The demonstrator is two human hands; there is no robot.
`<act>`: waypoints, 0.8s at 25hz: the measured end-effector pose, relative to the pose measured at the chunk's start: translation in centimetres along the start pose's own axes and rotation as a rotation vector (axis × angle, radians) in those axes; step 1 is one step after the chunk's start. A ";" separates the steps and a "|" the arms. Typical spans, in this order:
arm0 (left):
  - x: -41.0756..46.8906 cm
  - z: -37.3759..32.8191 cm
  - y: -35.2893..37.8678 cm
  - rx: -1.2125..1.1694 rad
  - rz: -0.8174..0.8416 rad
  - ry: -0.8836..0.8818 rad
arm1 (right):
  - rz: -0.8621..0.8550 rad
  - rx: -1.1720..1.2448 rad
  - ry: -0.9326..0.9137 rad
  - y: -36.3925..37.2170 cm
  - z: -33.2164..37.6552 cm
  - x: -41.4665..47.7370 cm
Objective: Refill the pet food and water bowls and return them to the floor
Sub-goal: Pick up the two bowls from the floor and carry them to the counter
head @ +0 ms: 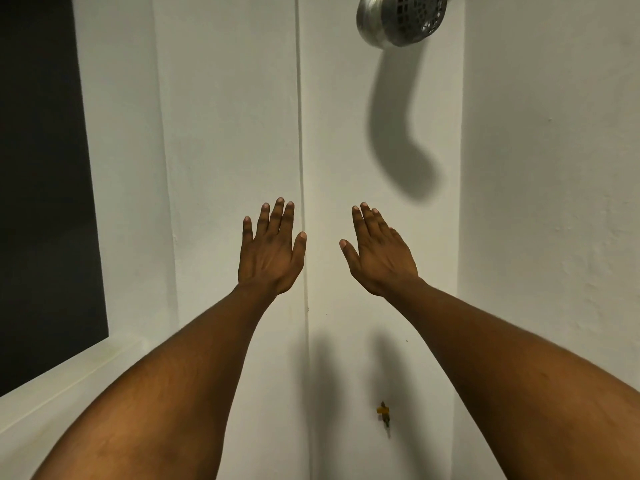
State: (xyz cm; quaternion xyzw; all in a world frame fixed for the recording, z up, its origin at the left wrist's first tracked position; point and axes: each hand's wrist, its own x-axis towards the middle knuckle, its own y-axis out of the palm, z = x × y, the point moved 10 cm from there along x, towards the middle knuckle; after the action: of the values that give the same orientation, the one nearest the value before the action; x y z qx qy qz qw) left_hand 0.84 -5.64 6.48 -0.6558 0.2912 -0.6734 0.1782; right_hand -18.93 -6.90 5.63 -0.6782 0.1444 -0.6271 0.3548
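The left hand (272, 252) and right hand (379, 256) are held flat with fingers spread, gripping nothing, before a white wall (225, 133), a metal fixture (401, 19) seen at one o'clock.

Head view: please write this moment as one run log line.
left hand: open, empty | right hand: open, empty | bowls: not in view | ahead: white wall

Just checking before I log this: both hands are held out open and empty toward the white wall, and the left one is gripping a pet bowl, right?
Not quite. In the head view the left hand grips nothing; like the right hand, it is open and empty before the white wall. No bowl is in view.
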 end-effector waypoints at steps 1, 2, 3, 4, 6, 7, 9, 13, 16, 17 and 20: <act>-0.3 0.6 0.2 -0.011 0.021 -0.022 | 0.010 0.019 -0.007 0.3 0.4 0.0; -0.7 1.2 0.4 -0.020 0.034 -0.044 | 0.022 0.034 -0.019 0.7 0.8 0.0; -1.0 1.8 0.4 -0.026 0.040 -0.062 | 0.033 0.050 -0.035 1.2 1.4 0.0; -1.5 2.5 0.3 -0.021 0.050 -0.078 | 0.048 0.069 -0.047 1.7 2.1 0.0; -2.5 3.8 0.2 -0.003 0.064 -0.090 | 0.076 0.119 -0.061 2.8 3.4 -0.1; -3.2 4.8 0.2 0.002 0.078 -0.109 | 0.094 0.158 -0.073 3.6 4.4 -0.1; -5.0 7.3 0.5 0.008 0.113 -0.165 | 0.138 0.239 -0.109 5.6 6.6 -0.6; -10.0 12.9 0.9 0.056 0.151 -0.294 | 0.246 0.365 -0.188 10.6 12.2 -2.1; -15.2 17.8 0.8 0.085 0.184 -0.396 | 0.311 0.462 -0.251 13.6 17.8 -4.3; -17.6 19.8 0.5 0.100 0.198 -0.441 | 0.342 0.490 -0.288 14.6 20.4 -5.6; -25.0 25.9 -0.7 0.155 0.244 -0.573 | 0.434 0.553 -0.386 17.3 28.4 -9.6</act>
State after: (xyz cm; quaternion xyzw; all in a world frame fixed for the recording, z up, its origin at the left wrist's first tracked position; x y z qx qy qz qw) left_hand 28.44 6.35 -13.29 -0.7634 0.2533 -0.4553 0.3818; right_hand 10.81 -4.39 -11.91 -0.6163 0.0408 -0.4138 0.6687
